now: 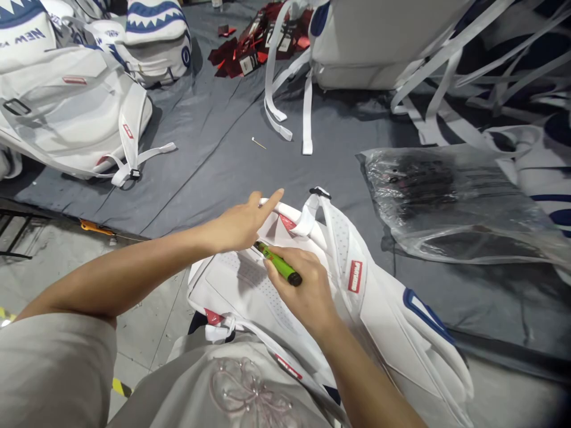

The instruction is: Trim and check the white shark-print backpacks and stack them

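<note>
A white backpack point(285, 297) with red labels lies across my lap and the table edge, its strap side facing up. My left hand point(238, 224) is closed on its top edge, with one finger stretched out along the rim. In my right hand point(310, 285) is a green, pen-shaped tool point(280, 263) with black ends; its exact kind is unclear. The tool's tip points at the fabric just below my left hand, where the hand partly hides it. A white shoulder strap point(341, 238) with a black buckle point(320, 192) lies right of my hands.
Several white-and-blue backpacks point(66, 113) stand at the left on the grey-covered table point(214, 154). Red tags point(259, 41) are heaped at the back. A clear plastic bag point(446, 202) with black pieces lies at the right, near loose straps. A small cotton swab-like stick point(259, 143) lies mid-table.
</note>
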Demonstrator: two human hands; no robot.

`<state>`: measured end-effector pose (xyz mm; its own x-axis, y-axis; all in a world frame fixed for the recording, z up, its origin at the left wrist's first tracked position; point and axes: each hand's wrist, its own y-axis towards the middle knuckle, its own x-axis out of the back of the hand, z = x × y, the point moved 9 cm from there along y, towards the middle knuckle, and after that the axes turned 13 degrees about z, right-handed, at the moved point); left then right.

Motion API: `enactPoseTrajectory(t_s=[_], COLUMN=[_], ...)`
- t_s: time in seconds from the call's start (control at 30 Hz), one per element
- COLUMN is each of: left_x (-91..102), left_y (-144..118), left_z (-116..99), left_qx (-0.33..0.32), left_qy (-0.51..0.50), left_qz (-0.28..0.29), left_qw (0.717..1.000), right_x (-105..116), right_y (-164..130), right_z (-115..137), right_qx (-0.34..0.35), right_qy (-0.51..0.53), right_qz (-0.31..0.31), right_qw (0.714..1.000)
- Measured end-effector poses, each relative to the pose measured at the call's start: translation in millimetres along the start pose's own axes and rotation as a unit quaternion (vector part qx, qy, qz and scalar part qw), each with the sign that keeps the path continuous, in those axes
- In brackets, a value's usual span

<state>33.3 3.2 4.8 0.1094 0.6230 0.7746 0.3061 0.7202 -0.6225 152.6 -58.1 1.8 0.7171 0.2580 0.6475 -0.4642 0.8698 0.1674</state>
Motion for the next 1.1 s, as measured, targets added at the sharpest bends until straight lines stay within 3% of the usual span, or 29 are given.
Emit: enactPoseTrajectory(t_s=[0.17,0.47,0.77,0.97,1.1], left_x=[-0.6,-0.4,-2.1,-2.7,-4.5], left_y=[-0.2,0.8,3.3,4.7,6.1], left_z=[-0.1,0.9,2.4,3.6,4.4], left_qx=[-0.012,-0.001,-0.008,-0.010,-0.018], left_qy=[-0.004,-0.004,-0.005,-0.012,-0.027], left_qz=[-0.006,-0.010,-0.023,-0.031,-0.024], left_qw=[1.000,1.000,1.000,0.999,0.999], right_x=[1.1,-5.8,-1.1,-6.6,-4.4], right_y=[0.0,9.2,9.7,12.1,12.5], right_z=[2.0,-1.3,-2.5,-3.8,-2.0], right_qx=[-0.022,-0.053,-0.087,-0.087,-0.080], right_qy=[-0.016,0.059,0.047,0.117,0.098], right_qz=[-0.023,0.009,0.004,0.016,0.018], right_qw=[0.999,0.997,0.995,0.989,0.992])
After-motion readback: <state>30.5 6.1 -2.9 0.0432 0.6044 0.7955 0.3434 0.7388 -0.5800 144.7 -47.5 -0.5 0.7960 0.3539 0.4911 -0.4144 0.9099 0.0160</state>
